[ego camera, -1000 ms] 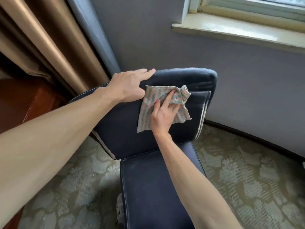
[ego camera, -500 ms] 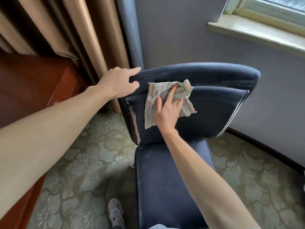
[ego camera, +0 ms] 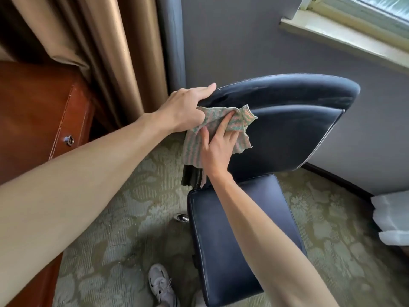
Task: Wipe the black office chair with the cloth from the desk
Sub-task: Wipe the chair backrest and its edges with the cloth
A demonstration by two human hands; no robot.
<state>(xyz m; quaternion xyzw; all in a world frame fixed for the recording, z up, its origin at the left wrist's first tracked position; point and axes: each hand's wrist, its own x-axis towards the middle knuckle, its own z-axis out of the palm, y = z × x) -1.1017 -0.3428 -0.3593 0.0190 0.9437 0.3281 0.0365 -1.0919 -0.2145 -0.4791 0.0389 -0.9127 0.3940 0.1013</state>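
Observation:
The black office chair stands in front of me, its backrest [ego camera: 287,129] upright and turned slightly to the right, its seat [ego camera: 232,229] below. My left hand [ego camera: 183,107] grips the backrest's top left corner, fingers over the upper edge. A striped pink-and-green cloth [ego camera: 192,147] lies against the front of the backrest near its left edge. My right hand [ego camera: 218,149] presses the cloth onto the leather with straight fingers. The cloth's lower left part hangs past the backrest edge.
A reddish wooden desk [ego camera: 33,118] stands at the left, brown curtains [ego camera: 99,41] behind it. A window sill [ego camera: 343,36] runs along the grey wall at upper right. A white bag [ego camera: 391,218] sits at the right edge. My shoe [ego camera: 161,284] rests on the patterned carpet.
The chair has turned so its backrest faces more to the right. My right hand has slid the cloth left, up against my left hand at the corner.

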